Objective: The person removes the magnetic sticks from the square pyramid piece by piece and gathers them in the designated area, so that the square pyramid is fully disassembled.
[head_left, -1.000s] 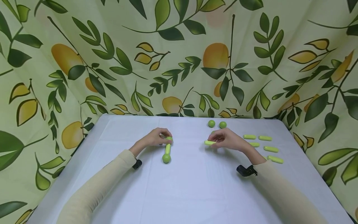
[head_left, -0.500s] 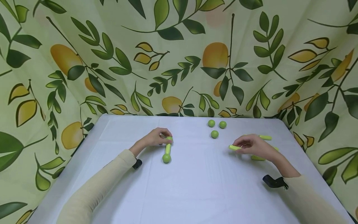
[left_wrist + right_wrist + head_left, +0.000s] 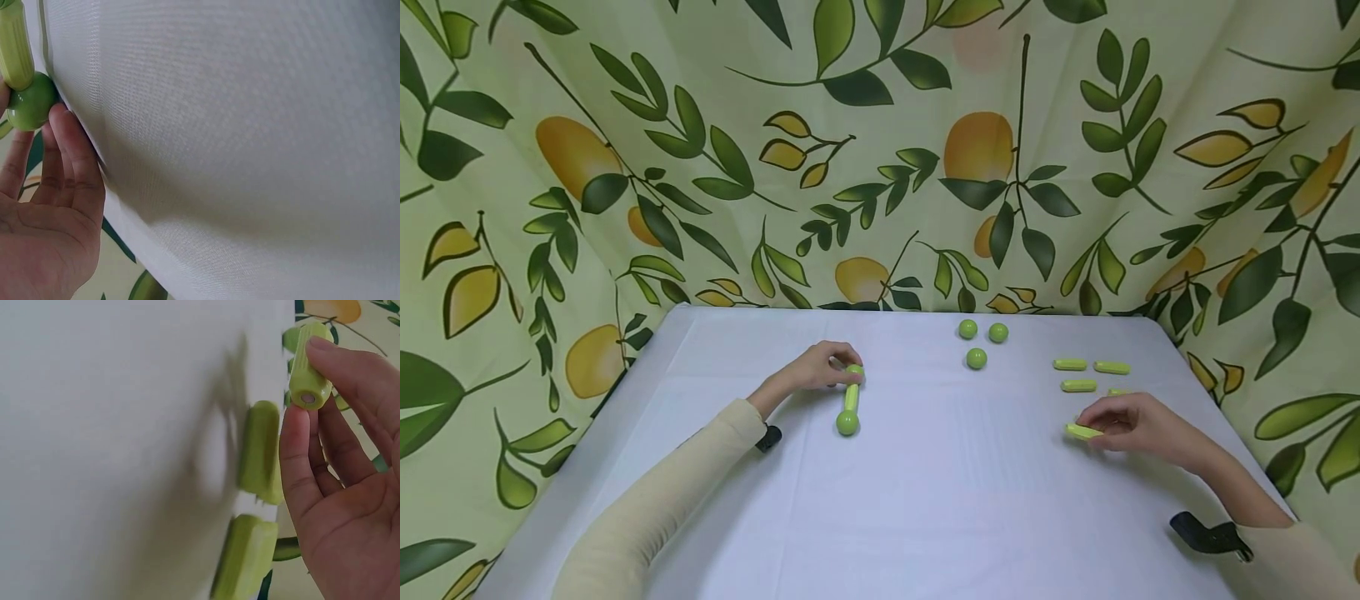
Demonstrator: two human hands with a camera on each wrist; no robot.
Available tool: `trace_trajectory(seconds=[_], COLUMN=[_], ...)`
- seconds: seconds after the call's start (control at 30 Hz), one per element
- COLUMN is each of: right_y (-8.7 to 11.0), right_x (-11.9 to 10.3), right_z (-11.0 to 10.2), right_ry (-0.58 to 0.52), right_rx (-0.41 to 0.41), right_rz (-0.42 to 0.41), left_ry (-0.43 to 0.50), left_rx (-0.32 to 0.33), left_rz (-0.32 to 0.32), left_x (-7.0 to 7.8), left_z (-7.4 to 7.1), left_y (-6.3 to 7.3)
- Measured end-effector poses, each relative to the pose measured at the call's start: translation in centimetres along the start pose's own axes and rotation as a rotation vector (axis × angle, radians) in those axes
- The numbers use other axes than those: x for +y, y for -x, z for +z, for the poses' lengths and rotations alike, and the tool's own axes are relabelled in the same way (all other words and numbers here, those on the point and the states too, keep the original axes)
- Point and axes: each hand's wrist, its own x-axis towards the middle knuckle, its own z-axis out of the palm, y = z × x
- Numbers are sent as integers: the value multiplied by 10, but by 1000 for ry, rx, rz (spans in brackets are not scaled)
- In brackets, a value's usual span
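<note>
A light-green ribbed rod [image 3: 851, 398] lies on the table with one green ball [image 3: 847, 422] at its near end and another green ball [image 3: 32, 103] at its far end. My left hand [image 3: 811, 369] pinches that far ball between thumb and fingers. At the right, my right hand [image 3: 1142, 427] holds another light-green rod [image 3: 310, 369] between thumb and fingertips, raised above the tablecloth. A small round metal-looking disc shows in this rod's end. In the right wrist view, more rods [image 3: 259, 447] lie just below the hand.
Three loose green balls [image 3: 976, 358] sit towards the table's back, right of centre. Several light-green rods [image 3: 1078, 386] lie at the right, some partly hidden by my right hand. A white cloth [image 3: 880, 517] covers the table, and a leaf-patterned curtain [image 3: 880, 150] hangs behind it.
My right hand has moved right and nearer, carrying its rod away from the loose balls to the rods at the right. The left hand has stayed on the far ball.
</note>
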Motion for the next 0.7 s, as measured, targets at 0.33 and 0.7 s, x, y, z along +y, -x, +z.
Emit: trace_trajectory(seconds=[0.33,0.7], right_y=[22,25], right_x=[11,18], right_z=[0,-1], right_ry=[16,25], right_rx=[-30,-36], right_rz=[64,32], left_ry=[15,19], left_rx=[-3,0], left_rz=[-26,-48], left_x=[2,5], left_z=[0,-1], left_y=[1,2])
